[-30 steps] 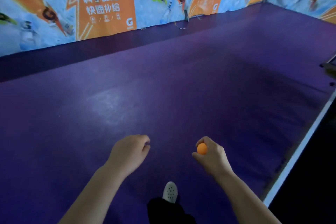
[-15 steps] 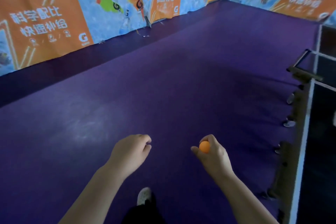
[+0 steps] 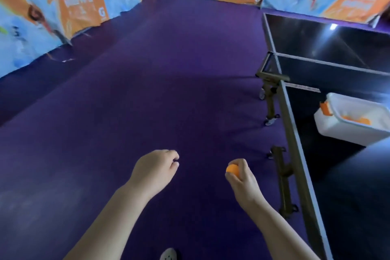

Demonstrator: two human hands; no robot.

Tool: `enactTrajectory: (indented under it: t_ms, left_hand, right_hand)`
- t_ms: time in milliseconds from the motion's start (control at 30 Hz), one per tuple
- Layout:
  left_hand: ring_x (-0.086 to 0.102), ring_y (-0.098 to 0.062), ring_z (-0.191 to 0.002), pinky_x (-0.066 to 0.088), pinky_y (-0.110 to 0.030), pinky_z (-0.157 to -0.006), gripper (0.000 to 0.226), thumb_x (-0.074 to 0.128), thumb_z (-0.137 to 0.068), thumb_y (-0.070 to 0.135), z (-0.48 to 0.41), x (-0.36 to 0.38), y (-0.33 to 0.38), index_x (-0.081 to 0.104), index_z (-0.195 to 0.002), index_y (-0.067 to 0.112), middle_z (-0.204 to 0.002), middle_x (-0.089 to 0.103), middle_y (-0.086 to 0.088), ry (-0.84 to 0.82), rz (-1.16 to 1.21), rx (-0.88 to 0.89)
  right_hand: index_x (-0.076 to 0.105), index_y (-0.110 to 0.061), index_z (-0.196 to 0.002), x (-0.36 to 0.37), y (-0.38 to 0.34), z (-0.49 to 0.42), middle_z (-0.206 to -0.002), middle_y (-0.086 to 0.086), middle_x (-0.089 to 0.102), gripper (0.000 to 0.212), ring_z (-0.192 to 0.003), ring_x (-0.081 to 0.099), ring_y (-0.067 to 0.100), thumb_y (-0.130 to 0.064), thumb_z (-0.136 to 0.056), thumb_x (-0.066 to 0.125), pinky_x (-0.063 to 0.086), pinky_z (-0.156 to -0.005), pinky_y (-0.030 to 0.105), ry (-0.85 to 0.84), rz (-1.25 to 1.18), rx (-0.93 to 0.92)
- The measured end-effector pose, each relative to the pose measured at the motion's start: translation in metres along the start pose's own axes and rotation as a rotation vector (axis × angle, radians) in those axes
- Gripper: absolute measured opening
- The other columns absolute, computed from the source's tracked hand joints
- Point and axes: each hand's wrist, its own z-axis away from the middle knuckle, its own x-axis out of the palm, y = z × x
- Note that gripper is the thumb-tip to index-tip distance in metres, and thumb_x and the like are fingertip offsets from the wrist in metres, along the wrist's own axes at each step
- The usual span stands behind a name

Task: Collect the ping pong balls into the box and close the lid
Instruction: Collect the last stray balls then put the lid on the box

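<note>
An orange ping pong ball (image 3: pixel 232 169) sits pinched between the thumb and fingers of my right hand (image 3: pixel 243 182), low and right of centre above the purple floor. My left hand (image 3: pixel 155 170) hangs beside it with curled fingers; its palm faces down, so whether it holds anything is hidden. The white plastic box (image 3: pixel 337 127) stands open on the dark table at the right edge, well away from both hands. Several orange balls (image 3: pixel 356 120) lie inside it, and an orange latch (image 3: pixel 326 107) sticks up at its near corner. No lid shows.
A dark ping pong table (image 3: pixel 341 186) with a net (image 3: pixel 316 65) fills the right side, its wheeled legs (image 3: pixel 271 110) standing on the purple floor (image 3: pixel 168 91). Orange and blue barrier banners (image 3: pixel 69 2) wall in the floor at left and back. My shoe (image 3: pixel 168 254) peeks in at the bottom.
The view has swung right, bringing the table and the white box into sight. Both hands keep their pose, the right still holding the ball.
</note>
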Motion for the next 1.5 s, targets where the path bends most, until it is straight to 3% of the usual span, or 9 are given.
enactTrajectory:
  t_ms: [100, 300, 500, 600, 700, 1033, 1200, 1400, 1500]
  left_hand:
    - [0.057, -0.008, -0.099, 0.048, -0.026, -0.078, 0.025, 0.045, -0.096, 0.028, -0.062, 0.009, 0.016, 0.061, -0.113, 0.023, -0.104, 0.065, 0.013, -0.071, 0.023, 0.097]
    - [0.058, -0.005, -0.098, 0.049, -0.024, -0.081, 0.026, 0.043, -0.096, 0.027, -0.164, 0.05, 0.07, 0.061, -0.115, 0.024, -0.107, 0.065, 0.013, -0.209, 0.035, 0.284]
    - [0.057, -0.005, -0.102, 0.048, -0.024, -0.083, 0.027, 0.043, -0.096, 0.028, -0.272, 0.088, 0.145, 0.061, -0.116, 0.025, -0.111, 0.065, 0.012, -0.251, 0.003, 0.381]
    - [0.056, -0.004, -0.104, 0.047, -0.023, -0.083, 0.027, 0.042, -0.096, 0.028, -0.332, 0.1, 0.196, 0.06, -0.117, 0.025, -0.111, 0.065, 0.013, -0.243, -0.017, 0.429]
    - [0.056, -0.006, -0.104, 0.049, -0.027, -0.083, 0.027, 0.043, -0.096, 0.027, -0.386, 0.108, 0.252, 0.061, -0.115, 0.025, -0.108, 0.065, 0.013, -0.23, 0.001, 0.468]
    - [0.056, -0.004, -0.102, 0.048, -0.022, -0.08, 0.025, 0.044, -0.096, 0.029, -0.502, 0.157, 0.366, 0.06, -0.115, 0.024, -0.105, 0.065, 0.013, -0.339, 0.016, 0.682]
    - [0.057, -0.008, -0.1, 0.049, -0.025, -0.078, 0.026, 0.044, -0.096, 0.029, -0.559, 0.187, 0.425, 0.06, -0.115, 0.024, -0.105, 0.064, 0.011, -0.406, 0.034, 0.859]
    - [0.058, -0.011, -0.099, 0.051, -0.027, -0.077, 0.026, 0.047, -0.094, 0.031, -0.615, 0.222, 0.492, 0.059, -0.116, 0.023, -0.108, 0.061, 0.007, -0.474, 0.033, 1.019]
    - [0.062, -0.013, -0.083, 0.056, -0.028, -0.061, 0.024, 0.063, -0.085, 0.029, -0.633, 0.241, 0.519, 0.063, -0.106, 0.016, -0.097, 0.061, 0.003, -0.445, -0.024, 1.118]
  right_hand:
    - [0.048, -0.028, -0.095, -0.016, 0.001, -0.03, -0.093, -0.004, 0.056, 0.015, -0.071, 0.05, 0.008, -0.019, -0.086, 0.057, 0.042, -0.048, 0.013, 0.127, -0.007, 0.071]
    - [0.051, -0.036, -0.098, -0.08, 0.026, -0.091, -0.095, -0.013, 0.057, 0.026, -0.083, 0.057, 0.005, -0.023, -0.083, 0.067, 0.041, -0.062, 0.014, 0.324, 0.019, 0.153]
    - [0.057, -0.027, -0.105, -0.177, 0.058, -0.177, -0.1, -0.01, 0.048, 0.029, -0.081, 0.05, 0.001, -0.019, -0.08, 0.071, 0.035, -0.06, 0.01, 0.625, 0.045, 0.144]
    - [0.059, -0.019, -0.108, -0.241, 0.071, -0.223, -0.102, -0.003, 0.054, 0.03, -0.081, 0.052, 0.008, -0.02, -0.08, 0.07, 0.035, -0.064, 0.011, 0.689, 0.056, 0.161]
    - [0.061, -0.018, -0.109, -0.301, 0.082, -0.259, -0.1, -0.001, 0.062, 0.031, -0.088, 0.056, 0.014, -0.022, -0.08, 0.07, 0.042, -0.075, 0.024, 0.76, 0.023, 0.175]
    - [0.054, -0.02, -0.122, -0.416, 0.122, -0.333, -0.115, -0.004, 0.055, 0.046, -0.094, 0.056, 0.016, -0.018, -0.079, 0.072, 0.039, -0.084, 0.024, 0.949, 0.005, 0.242]
    - [0.054, -0.018, -0.123, -0.432, 0.145, -0.355, -0.116, 0.001, 0.052, 0.048, -0.082, 0.053, 0.012, -0.009, -0.079, 0.071, 0.039, -0.076, 0.017, 1.028, 0.023, 0.373]
    - [0.054, -0.014, -0.123, -0.433, 0.157, -0.378, -0.117, -0.002, 0.043, 0.043, -0.073, 0.05, 0.007, -0.012, -0.082, 0.067, 0.041, -0.072, 0.025, 1.094, 0.032, 0.669]
    - [0.055, -0.015, -0.12, -0.429, 0.162, -0.39, -0.12, 0.006, 0.042, 0.04, -0.082, 0.055, 0.019, -0.018, -0.082, 0.068, 0.048, -0.068, 0.032, 1.138, 0.029, 0.831]
